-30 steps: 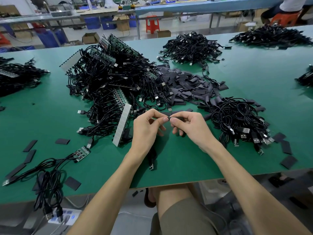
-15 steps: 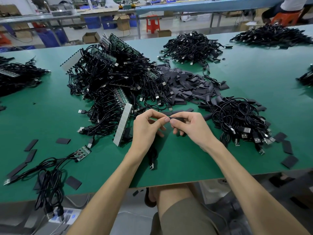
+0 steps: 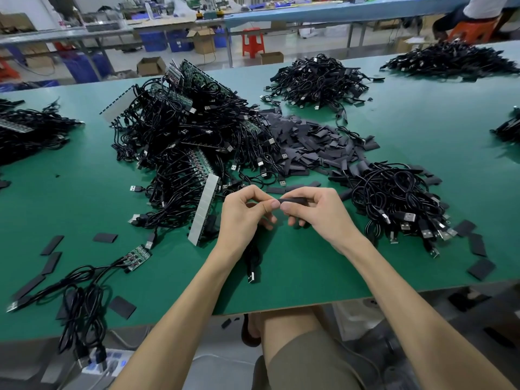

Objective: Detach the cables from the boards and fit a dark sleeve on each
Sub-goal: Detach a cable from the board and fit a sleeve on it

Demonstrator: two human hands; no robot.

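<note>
My left hand pinches one end of a black cable whose USB plug hangs below the wrist onto the green table. My right hand grips a dark sleeve, its open end touching my left fingertips. A big tangle of cables still on green boards lies behind my left hand. A heap of loose dark sleeves sits behind my hands. A pile of sleeved cables lies to the right.
A small board with cables lies at the front left, with loose sleeves scattered around it. More sleeves lie at the right front edge. Further cable piles sit at the back. A person sits at the far right.
The hands stay almost in place; the fingertips have shifted slightly as sleeve and cable end meet.
</note>
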